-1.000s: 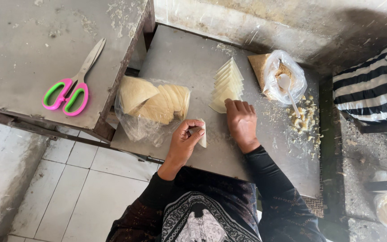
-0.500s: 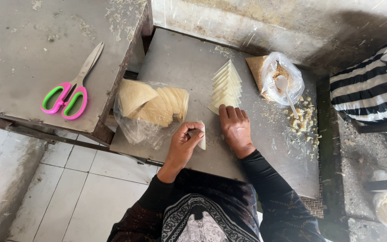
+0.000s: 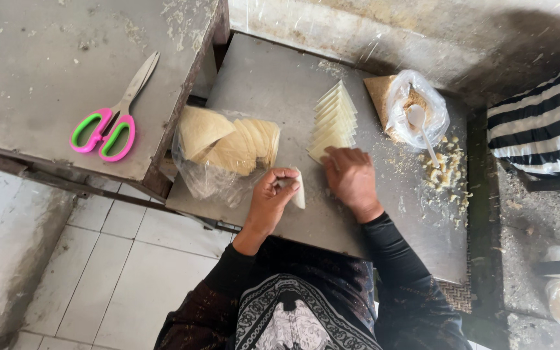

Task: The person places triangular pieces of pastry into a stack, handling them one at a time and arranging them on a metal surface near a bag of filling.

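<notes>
My left hand point(image 3: 272, 198) pinches a small pale folded pastry wrapper point(image 3: 299, 190) just above the grey metal table point(image 3: 273, 84). My right hand point(image 3: 352, 179) lies palm down on the table with its fingertips on the near end of a fanned row of pale triangular wrappers point(image 3: 333, 120). Left of my left hand a clear plastic bag holds a stack of round yellowish sheets point(image 3: 228, 142). Beyond my right hand a plastic bag of crumbly filling point(image 3: 409, 110) has a white spoon point(image 3: 420, 126) sticking out.
Pink and green scissors point(image 3: 113, 116) lie on the higher grey counter point(image 3: 40, 58) at the left. Filling crumbs point(image 3: 446, 172) are scattered at the table's right. A black-and-white striped cloth point(image 3: 542, 123) is at the far right, tiled floor point(image 3: 118, 259) below left.
My right hand has drawn back slightly toward me along the wrapper row. My left hand keeps its hold on the folded wrapper.
</notes>
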